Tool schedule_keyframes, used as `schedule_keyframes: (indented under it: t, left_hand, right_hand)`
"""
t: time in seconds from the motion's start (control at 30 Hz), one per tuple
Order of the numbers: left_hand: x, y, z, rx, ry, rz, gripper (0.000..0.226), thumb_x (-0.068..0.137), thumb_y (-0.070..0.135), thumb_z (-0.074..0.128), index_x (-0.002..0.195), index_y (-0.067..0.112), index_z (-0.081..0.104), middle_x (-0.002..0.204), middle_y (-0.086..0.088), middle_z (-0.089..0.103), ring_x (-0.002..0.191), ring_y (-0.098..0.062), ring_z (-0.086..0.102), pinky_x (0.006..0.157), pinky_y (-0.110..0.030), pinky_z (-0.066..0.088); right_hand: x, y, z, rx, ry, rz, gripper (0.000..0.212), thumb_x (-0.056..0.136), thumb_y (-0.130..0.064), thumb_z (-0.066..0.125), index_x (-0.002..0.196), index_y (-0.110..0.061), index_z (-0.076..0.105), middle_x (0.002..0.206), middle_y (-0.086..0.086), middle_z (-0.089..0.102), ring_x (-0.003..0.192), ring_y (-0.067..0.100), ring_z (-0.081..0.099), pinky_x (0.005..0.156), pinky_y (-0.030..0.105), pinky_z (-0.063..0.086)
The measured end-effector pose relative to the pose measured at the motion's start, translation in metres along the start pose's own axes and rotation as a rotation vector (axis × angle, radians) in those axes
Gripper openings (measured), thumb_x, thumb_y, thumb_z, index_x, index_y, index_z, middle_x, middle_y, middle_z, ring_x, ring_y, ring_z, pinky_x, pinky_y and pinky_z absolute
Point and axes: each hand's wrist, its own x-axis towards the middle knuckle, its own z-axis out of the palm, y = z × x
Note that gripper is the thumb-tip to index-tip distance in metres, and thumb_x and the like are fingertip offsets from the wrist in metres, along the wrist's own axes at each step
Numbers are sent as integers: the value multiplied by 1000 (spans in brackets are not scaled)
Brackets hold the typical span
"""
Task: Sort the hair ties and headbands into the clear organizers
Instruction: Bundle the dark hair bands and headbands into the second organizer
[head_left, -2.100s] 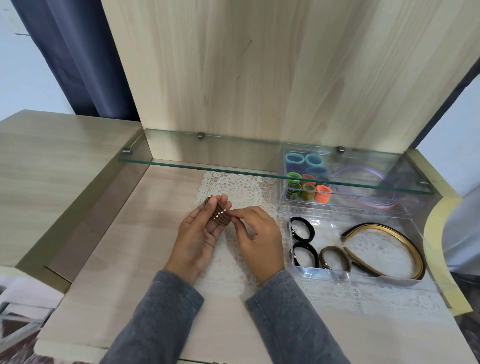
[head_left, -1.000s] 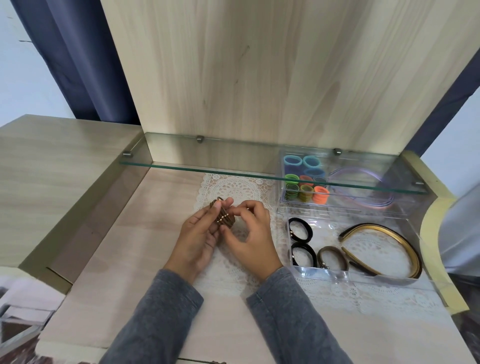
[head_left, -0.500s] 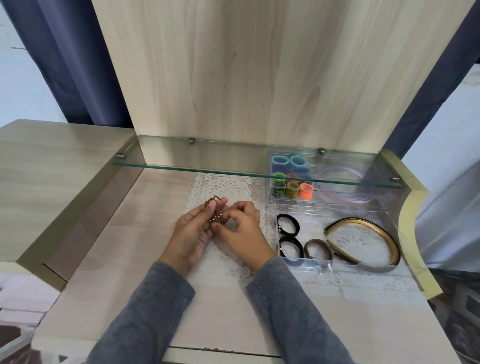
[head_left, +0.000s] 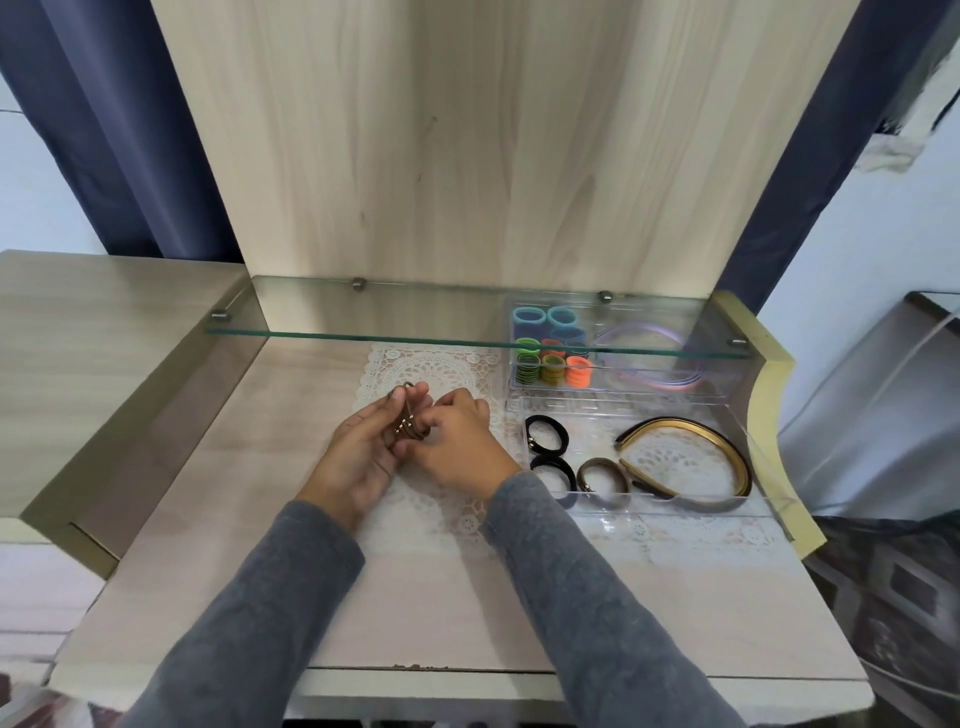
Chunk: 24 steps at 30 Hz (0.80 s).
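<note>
My left hand (head_left: 358, 452) holds a bunch of brown hair ties (head_left: 408, 423) with small gold beads, above the lace mat. The fingers of my right hand (head_left: 460, 441) pinch the same bunch from the right. To the right stands a clear organizer (head_left: 753, 462) with two black hair ties (head_left: 546, 434), a brown hair tie (head_left: 602, 475) and a gold and black headband (head_left: 691, 452). Behind it, under the glass shelf, a second clear organizer (head_left: 644, 387) holds several coloured hair ties (head_left: 550, 358) and a lilac headband (head_left: 675, 382).
A glass shelf (head_left: 415, 322) runs across above the back of the desk. A white lace mat (head_left: 431, 364) lies under my hands. A tall wooden panel (head_left: 467, 145) rises behind. A raised wooden side top (head_left: 93, 332) borders the left.
My right hand has closed in on the bunch of brown ties in my left hand. The camera view has shifted a little; the organizers stay as they were.
</note>
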Motion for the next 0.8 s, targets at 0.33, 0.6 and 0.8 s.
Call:
schedule_keyframes:
  t: [0.33,0.6,0.8]
  left_hand:
    - [-3,36,22,60,-132,-366,18,81,21,63,88,9,75,92,-2,76,79,-17,75,63,-29,61]
    - [7,48,66,454,-304,-584,19,80,30,59,67,18,65,86,-2,72,93,-21,69,84,-33,47]
    - [13,19,112,1042,-282,-496,14,91,24,61,79,20,57,80,5,61,76,-10,69,69,-24,44]
  right_hand:
    - [-22,2,-50,-260,-26,-135,20,89,-38,64,103,-25,69,109,1,39,110,19,29,99,30,27]
    - [-41,22,-104,-553,39,-312,24,90,-31,64,108,-19,72,112,7,45,111,28,36,100,40,29]
    - [-59,41,-141,-673,38,-350,19,88,-31,65,104,-25,74,114,5,44,111,26,33,90,30,20]
